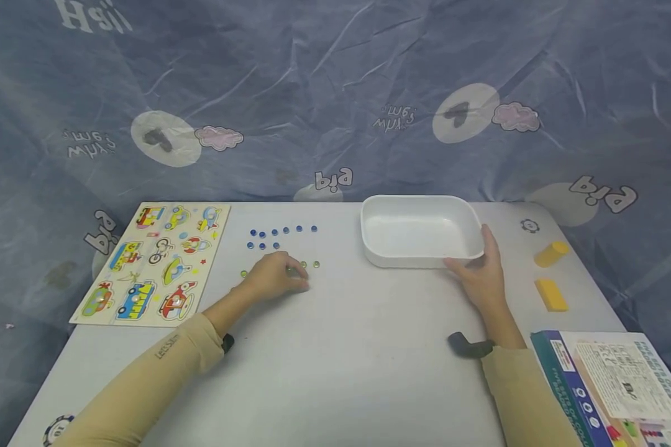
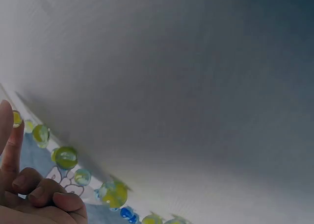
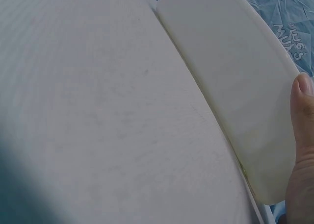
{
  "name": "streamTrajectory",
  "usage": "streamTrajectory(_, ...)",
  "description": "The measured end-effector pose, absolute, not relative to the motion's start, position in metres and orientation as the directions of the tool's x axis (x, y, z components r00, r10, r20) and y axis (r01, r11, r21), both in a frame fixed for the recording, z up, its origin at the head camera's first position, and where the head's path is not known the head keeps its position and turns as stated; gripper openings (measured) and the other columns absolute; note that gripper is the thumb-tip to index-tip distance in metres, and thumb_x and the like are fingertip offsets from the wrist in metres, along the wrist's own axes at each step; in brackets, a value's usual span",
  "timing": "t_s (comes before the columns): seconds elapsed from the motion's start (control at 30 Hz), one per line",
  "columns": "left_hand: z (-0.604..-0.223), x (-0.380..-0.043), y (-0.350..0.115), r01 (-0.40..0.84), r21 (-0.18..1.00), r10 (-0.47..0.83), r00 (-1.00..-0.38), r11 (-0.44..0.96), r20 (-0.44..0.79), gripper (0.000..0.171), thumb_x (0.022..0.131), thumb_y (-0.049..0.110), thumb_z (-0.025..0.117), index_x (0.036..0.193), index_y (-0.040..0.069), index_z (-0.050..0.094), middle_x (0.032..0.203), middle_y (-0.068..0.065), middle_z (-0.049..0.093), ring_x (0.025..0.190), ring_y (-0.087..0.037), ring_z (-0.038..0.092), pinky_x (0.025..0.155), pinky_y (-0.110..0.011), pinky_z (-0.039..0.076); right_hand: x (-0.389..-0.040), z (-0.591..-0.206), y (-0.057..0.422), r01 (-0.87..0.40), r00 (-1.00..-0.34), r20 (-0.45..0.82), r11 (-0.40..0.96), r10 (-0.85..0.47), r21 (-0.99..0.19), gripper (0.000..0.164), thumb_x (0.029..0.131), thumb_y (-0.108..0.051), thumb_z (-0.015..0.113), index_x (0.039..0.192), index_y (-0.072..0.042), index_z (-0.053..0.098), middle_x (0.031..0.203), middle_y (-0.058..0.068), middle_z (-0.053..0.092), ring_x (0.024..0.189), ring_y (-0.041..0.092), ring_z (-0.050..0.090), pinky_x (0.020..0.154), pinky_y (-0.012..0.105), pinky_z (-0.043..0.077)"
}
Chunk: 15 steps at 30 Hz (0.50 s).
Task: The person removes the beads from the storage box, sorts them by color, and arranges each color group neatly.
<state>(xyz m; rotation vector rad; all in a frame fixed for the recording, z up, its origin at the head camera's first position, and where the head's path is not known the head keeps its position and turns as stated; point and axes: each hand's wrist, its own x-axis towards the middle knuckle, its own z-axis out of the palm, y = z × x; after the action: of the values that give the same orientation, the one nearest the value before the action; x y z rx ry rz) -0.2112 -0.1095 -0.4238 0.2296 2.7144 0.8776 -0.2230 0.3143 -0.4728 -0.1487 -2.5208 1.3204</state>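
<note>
My left hand point(image 1: 273, 277) is low over the table, by a row of yellow-green glass marbles point(image 1: 316, 264). In the left wrist view, thumb and forefinger pinch a yellow-green marble point(image 2: 17, 119), while the other fingers curl inward. Behind that hand lie several blue marbles point(image 1: 286, 230) in two short rows. My right hand point(image 1: 485, 282) grips the front right corner of a white rectangular tub point(image 1: 405, 261), thumb at the front and fingers along the right side. The right wrist view shows the thumb against the tub's wall point(image 3: 230, 77). Nothing shows inside the tub.
A wooden puzzle board point(image 1: 162, 261) with vehicle pictures lies at the left. Toward the right edge are a yellow cylinder point(image 1: 552, 254) and a yellow block point(image 1: 551, 295). A printed box point(image 1: 615, 379) occupies the front right corner. Blue printed cloth point(image 1: 335, 93) hangs behind the table.
</note>
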Motion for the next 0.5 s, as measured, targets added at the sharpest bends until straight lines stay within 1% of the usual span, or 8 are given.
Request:
streamTrajectory(0.1,-0.4274,-0.2102,-0.1089,0.059,0.567,0.227,-0.946,0.821,-0.23,0.016,0.073,0.037,0.079,0.086,0.031,0.073,0.11,0.003,0.064,0.109,-0.019,0.056,0.094,-0.042,0.046,-0.2235,-0.4729,0.3143,-0.053,-0.953,0.211,0.563,0.219,-0.825,0.106,0.073,-0.038,0.08,0.15,-0.036,0.007,0.158,-0.007,0.014,0.147,0.021,0.014,0.12,0.045,0.007)
streamTrajectory(0.23,-0.4301,-0.2102,-0.1086,0.068,0.555,0.224,-0.95,0.829,-0.219,0.016,0.072,0.038,0.079,0.085,0.031,0.073,0.111,0.002,0.065,0.11,-0.02,0.057,0.094,-0.043,0.046,-0.2245,-0.4734,0.3147,-0.053,-0.952,0.213,0.565,0.222,-0.824,0.106,0.073,-0.038,0.08,0.15,-0.038,0.007,0.158,-0.01,0.015,0.147,0.019,0.014,0.12,0.044,0.006)
streamTrajectory(0.5,-0.4324,-0.2095,-0.1089,0.057,0.554,0.214,-0.951,0.83,-0.222,0.021,0.07,0.036,0.081,0.088,0.029,0.073,0.118,0.001,0.064,0.116,-0.022,0.056,0.097,-0.044,0.044,-0.2246,-0.4734,0.3142,-0.054,-0.953,0.211,0.564,0.217,-0.824,0.105,0.075,-0.037,0.079,0.15,-0.036,0.006,0.159,-0.008,0.013,0.148,0.02,0.012,0.12,0.044,0.006)
